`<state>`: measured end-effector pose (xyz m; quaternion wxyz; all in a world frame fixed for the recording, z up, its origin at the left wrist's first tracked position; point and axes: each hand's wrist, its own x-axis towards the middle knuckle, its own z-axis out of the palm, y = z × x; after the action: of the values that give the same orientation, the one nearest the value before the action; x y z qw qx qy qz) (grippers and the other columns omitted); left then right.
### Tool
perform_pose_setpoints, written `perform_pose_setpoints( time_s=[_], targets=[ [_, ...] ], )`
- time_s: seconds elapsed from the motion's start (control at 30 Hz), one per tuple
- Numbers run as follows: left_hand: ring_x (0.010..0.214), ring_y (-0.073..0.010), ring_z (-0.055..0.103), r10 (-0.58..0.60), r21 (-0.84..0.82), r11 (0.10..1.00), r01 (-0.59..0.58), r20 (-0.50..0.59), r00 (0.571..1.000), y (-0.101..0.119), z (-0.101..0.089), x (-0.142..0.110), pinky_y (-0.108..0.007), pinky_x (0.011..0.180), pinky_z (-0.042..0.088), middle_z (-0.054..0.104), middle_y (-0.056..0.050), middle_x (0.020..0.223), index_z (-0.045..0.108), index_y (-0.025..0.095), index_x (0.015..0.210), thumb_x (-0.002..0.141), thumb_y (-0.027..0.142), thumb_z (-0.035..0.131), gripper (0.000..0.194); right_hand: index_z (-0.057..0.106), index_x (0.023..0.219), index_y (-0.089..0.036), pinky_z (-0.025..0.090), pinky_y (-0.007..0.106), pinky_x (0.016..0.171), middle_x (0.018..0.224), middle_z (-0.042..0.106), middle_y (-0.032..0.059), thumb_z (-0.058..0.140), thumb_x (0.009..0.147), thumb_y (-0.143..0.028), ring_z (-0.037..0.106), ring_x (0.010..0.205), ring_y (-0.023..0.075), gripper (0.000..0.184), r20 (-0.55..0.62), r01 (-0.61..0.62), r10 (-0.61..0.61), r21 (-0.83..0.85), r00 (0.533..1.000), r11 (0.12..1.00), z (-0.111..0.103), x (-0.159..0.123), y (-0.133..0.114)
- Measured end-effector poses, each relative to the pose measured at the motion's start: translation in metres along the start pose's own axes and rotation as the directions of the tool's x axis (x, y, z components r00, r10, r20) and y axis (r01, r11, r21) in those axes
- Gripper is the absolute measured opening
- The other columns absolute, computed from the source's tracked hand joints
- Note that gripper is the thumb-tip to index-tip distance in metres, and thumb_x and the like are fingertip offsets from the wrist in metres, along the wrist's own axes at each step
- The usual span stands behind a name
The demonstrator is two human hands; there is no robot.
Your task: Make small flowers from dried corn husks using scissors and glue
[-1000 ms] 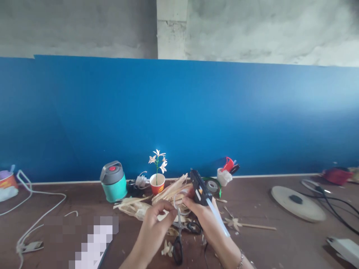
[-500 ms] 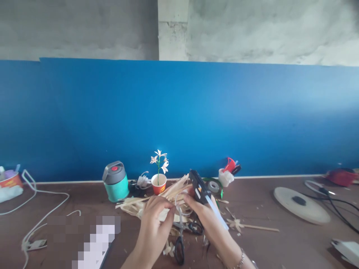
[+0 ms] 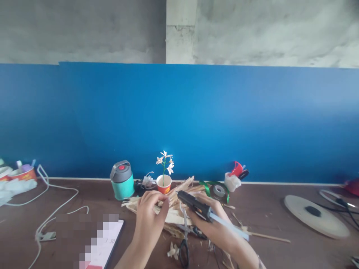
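Observation:
My right hand (image 3: 209,224) is wrapped round a black hot glue gun (image 3: 195,204), and a long pale glue stick (image 3: 230,226) juts from its back end. The gun's nozzle points left, close to the fingertips of my left hand (image 3: 151,211). Thumb and fingers of that left hand are pinched together; whatever lies between them is too small to make out. Under both hands spreads a pile of dry pale husk strips (image 3: 183,185). Scissors with black handles (image 3: 184,253) lie between my wrists, beside a small pale husk flower (image 3: 174,250).
Behind my hands, a paper cup (image 3: 164,188) holds a stem of white flowers (image 3: 165,161). A teal jar (image 3: 123,186) stands to its left. Tape rolls (image 3: 218,191) and a white holder (image 3: 232,182) are at right, with a round lid (image 3: 331,220) farther over. A phone (image 3: 105,243) lies front left.
The glue gun has swung from pointing away to pointing left, its nozzle nearer my left fingertips. My left hand stays pinched. The whole view has shifted slightly.

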<state>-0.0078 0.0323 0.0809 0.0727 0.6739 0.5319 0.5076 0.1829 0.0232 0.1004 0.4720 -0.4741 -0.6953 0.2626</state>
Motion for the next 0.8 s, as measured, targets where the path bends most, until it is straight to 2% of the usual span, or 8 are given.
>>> perform_pose_setpoints(
  time_s=[0.13,0.4,0.53,0.8],
  targets=[
    [0.078,-0.0227,0.061,0.013,0.027,1.000,-0.013,-0.014,1.000,0.0025,-0.0008,-0.0003,-0.035,0.075,0.043,0.069,-0.004,0.075,0.062,0.022,0.068,0.080,0.025,0.053,0.016,0.069,0.075,-0.024,0.051,0.031,0.069,0.064,0.066,0.0021,0.066,0.069,-0.033,0.063,0.071,0.0229,0.011,-0.037,-0.027,0.027,-0.012,0.999,1.000,0.0056,-0.0025,0.0068],
    [0.078,-0.0222,0.061,0.024,0.006,1.000,-0.024,-0.005,1.000,0.0025,-0.0003,0.0001,-0.034,0.073,0.044,0.068,-0.003,0.076,0.063,0.021,0.070,0.081,0.026,0.054,0.016,0.070,0.079,-0.021,0.051,0.030,0.075,0.073,0.070,0.0041,0.064,0.071,-0.033,0.064,0.081,0.0236,0.016,0.003,-0.033,0.033,-0.051,0.999,0.998,0.0100,-0.0029,0.0068],
    [0.079,-0.0216,0.061,0.023,0.005,1.000,-0.023,0.008,1.000,0.0018,-0.0002,-0.0005,-0.034,0.073,0.044,0.068,-0.003,0.077,0.063,0.021,0.071,0.082,0.026,0.053,0.016,0.070,0.077,-0.021,0.050,0.030,0.073,0.072,0.069,0.0041,0.064,0.071,-0.032,0.064,0.080,0.0235,0.013,-0.012,-0.019,0.018,-0.069,1.000,0.997,0.0103,-0.0029,0.0067],
    [0.081,-0.0223,0.060,0.019,-0.006,1.000,-0.019,0.024,1.000,0.0004,0.0006,-0.0022,-0.034,0.074,0.044,0.067,-0.004,0.078,0.062,0.021,0.072,0.084,0.027,0.052,0.016,0.065,0.065,-0.021,0.049,0.028,0.071,0.062,0.065,0.0023,0.063,0.072,-0.033,0.063,0.073,0.0212,0.014,0.060,-0.010,0.015,-0.079,0.998,0.997,0.0067,0.0011,-0.0020]
  ],
)
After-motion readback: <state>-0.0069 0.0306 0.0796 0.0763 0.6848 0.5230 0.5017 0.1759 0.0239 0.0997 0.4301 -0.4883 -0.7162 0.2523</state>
